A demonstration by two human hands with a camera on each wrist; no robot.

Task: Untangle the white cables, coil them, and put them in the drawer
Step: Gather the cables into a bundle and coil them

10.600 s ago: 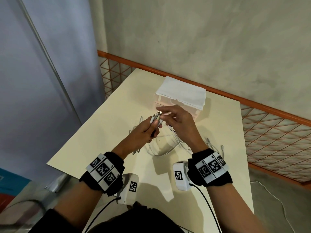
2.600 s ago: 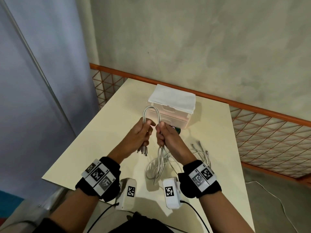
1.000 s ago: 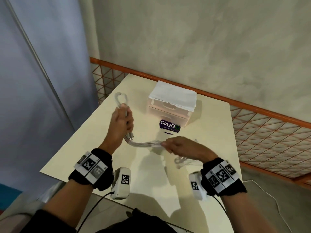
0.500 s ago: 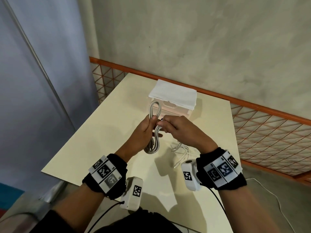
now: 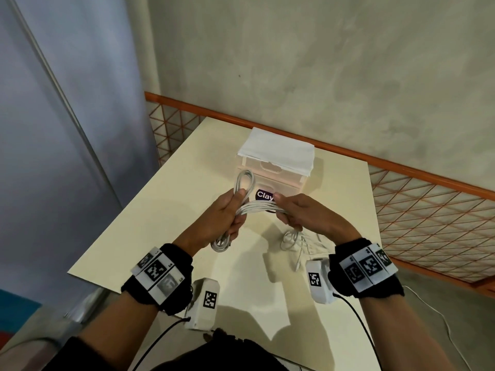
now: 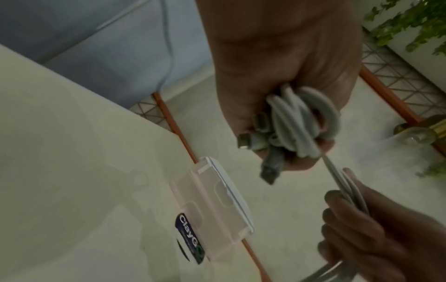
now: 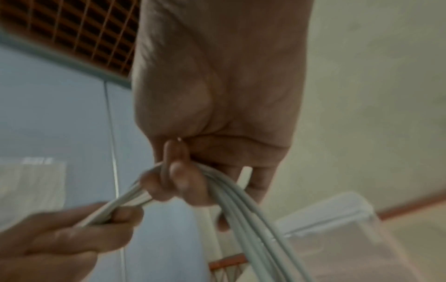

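My left hand (image 5: 229, 214) grips a bundle of white cables (image 5: 258, 207) folded into loops; one loop sticks up above the fist and another hangs below it. In the left wrist view the left hand (image 6: 284, 106) is curled round the cables (image 6: 296, 131), with plug ends poking out. My right hand (image 5: 297, 212) holds the same strands a short way to the right, fingers curled over them. Seen from the right wrist, the right hand (image 7: 190, 183) has the cables (image 7: 241, 206) running through its fingers. The loose cable ends (image 5: 293, 239) trail down to the table. The small clear drawer unit (image 5: 276, 170) stands behind the hands.
A white cloth (image 5: 278, 152) covers the drawer unit. A dark round "Clay" tub (image 5: 263, 195) lies in front of it. The cream table (image 5: 150, 210) ends at an orange mesh railing (image 5: 428, 210); a grey wall is behind and a blue panel to the left.
My hands have drawn apart: the right hand slid right along the strands, so a short stretch of cable now runs between the fists. The left hand still holds the looped bundle.
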